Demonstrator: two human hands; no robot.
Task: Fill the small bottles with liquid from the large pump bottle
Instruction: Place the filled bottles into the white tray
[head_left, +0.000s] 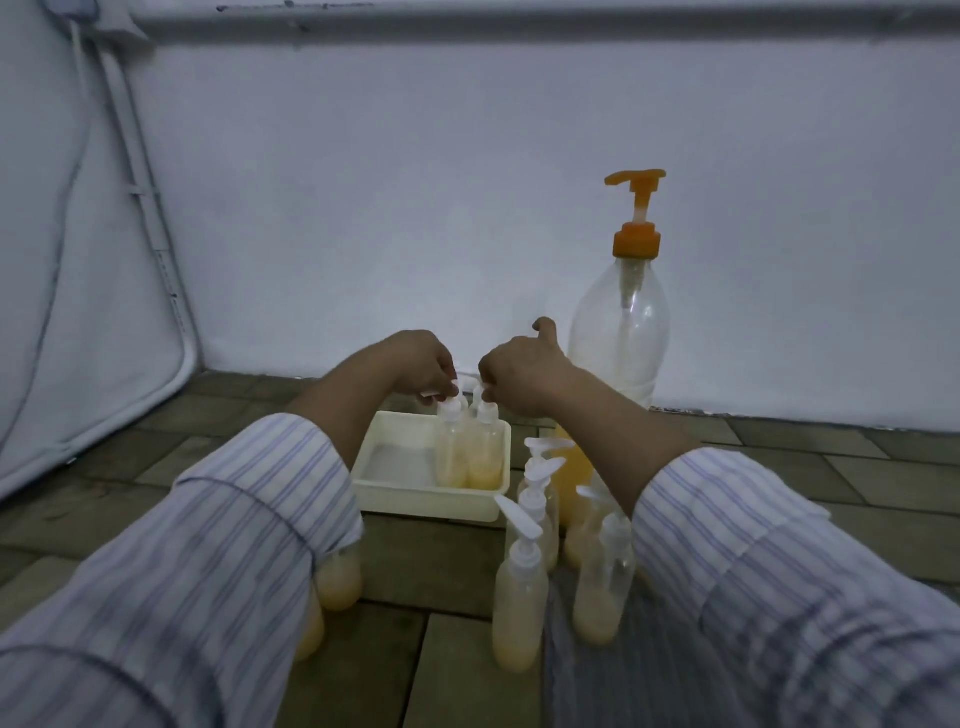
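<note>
I see both hands reaching toward 12 o'clock over a cream tray (395, 493) on the tiled floor (441, 561). Two small bottles (470, 457) stand upright side by side in the tray's right corner, pale yellow liquid low in each. My left hand (421, 364) has its fingers curled, pinching the white pump head of the left one; my right hand (519, 371) pinches the pump head of the right one, thumb sticking up. The large pump bottle (621, 322), orange-capped, stands at 1 o'clock against the white wall (415, 208). More small pump bottles (524, 587) cluster at 5 o'clock, between my striped sleeves (218, 545).
</note>
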